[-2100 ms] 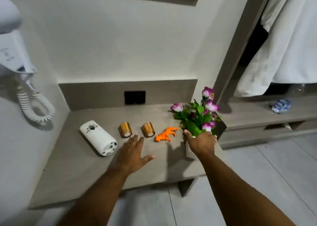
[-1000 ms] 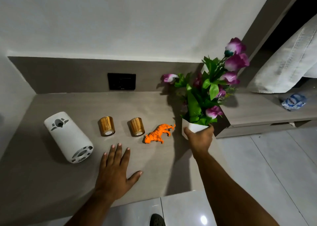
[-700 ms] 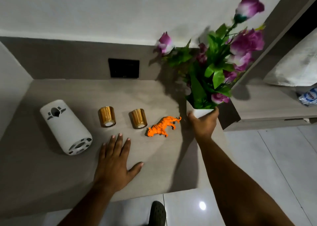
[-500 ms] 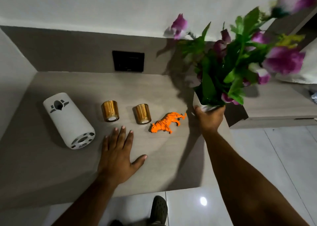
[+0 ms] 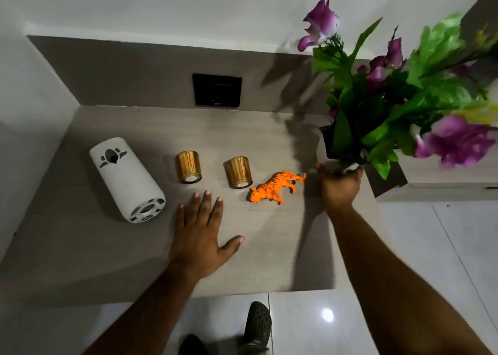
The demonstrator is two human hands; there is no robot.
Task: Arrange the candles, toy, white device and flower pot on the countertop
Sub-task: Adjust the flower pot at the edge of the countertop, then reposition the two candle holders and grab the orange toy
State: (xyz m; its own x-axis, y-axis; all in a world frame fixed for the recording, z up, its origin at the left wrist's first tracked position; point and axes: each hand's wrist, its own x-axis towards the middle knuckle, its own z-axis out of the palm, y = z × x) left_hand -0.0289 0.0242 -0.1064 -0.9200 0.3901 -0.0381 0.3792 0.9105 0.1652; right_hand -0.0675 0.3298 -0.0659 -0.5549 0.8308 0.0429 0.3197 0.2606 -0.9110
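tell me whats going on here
A person is arranging things on a countertop. The right hand grips a white flower pot at its base, near the right edge. The left hand lies flat and open on the counter. A white device, two candles and a toy tiger sit in a row.

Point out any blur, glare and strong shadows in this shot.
Head view: the flowers in the right hand are motion-blurred; their shadow falls on the backsplash and countertop; a glare spot shines on the floor tile; tiger and candles stay sharp.

arms: bare, no sleeves | left hand: bare | shoe: dark, perforated clog
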